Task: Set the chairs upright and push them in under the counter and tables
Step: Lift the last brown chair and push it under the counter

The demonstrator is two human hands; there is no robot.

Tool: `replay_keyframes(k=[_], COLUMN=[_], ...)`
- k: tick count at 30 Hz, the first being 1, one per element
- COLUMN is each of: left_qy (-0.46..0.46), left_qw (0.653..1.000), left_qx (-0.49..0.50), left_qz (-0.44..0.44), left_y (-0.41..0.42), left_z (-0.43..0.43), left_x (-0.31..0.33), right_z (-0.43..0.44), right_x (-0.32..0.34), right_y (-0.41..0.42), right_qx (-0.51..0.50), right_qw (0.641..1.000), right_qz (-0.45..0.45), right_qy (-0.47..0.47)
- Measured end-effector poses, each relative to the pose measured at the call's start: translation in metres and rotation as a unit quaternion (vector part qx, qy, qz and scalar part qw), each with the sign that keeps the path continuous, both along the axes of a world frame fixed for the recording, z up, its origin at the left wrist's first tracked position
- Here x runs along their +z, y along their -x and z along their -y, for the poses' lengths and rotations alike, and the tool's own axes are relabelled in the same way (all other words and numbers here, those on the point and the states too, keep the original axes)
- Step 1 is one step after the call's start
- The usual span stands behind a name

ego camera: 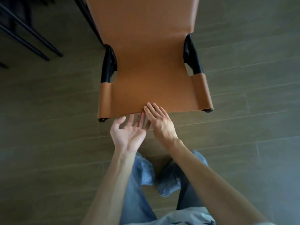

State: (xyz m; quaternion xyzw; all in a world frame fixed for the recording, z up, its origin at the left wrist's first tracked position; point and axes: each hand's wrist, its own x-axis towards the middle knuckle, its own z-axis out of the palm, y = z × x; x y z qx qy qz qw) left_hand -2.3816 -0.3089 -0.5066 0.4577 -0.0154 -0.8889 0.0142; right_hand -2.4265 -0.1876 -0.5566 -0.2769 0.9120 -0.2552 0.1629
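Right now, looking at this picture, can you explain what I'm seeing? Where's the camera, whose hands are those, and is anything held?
There's no machine: one camera worn on a person's head looks down at their own arms. On the floor is a tan chair with a black frame. The right hand lies flat, fingertips on the chair's near edge; the left hand is palm up beside it. Neither holds anything. Dark thin legs show top left.

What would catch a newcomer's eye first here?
The tan leather chair fills the upper middle of the view, over a dark plank floor. Just below it, the right hand lies palm down with fingertips on the chair's near stitched edge, and the left hand is palm up beside it. Thin dark legs cross the upper left corner.
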Motion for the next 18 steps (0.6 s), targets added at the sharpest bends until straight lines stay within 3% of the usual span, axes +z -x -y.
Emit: replay_keyframes(k=[8,11,15,17,18], left_qy=[0.038,0.079,0.136,0.246,0.352], left_qw=[0.999,0.995,0.977,0.930,0.869], left_qx=[-0.007,-0.065,-0.162,-0.264,-0.336], left_qz=[-0.020,-0.021,0.040,0.073,0.083], left_y=[0.103,0.133,0.184,0.208,0.224], left_z=[0.026,0.036,0.057,0.066,0.075], left_x=[0.107,0.137,0.170,0.184,0.189], right_z=[0.025,0.034,0.049,0.058,0.067], right_x=[0.095,0.118,0.154,0.173,0.182], right_y=[0.130,0.159,0.210,0.234,0.252], right_qx=[0.059,0.062,0.041,0.030,0.035], right_qw=[0.998,0.997,0.999,0.999,0.998], right_qz=[0.033,0.039,0.008,0.029,0.049], right_qy=[-0.005,0.003,-0.003,-0.010,-0.020])
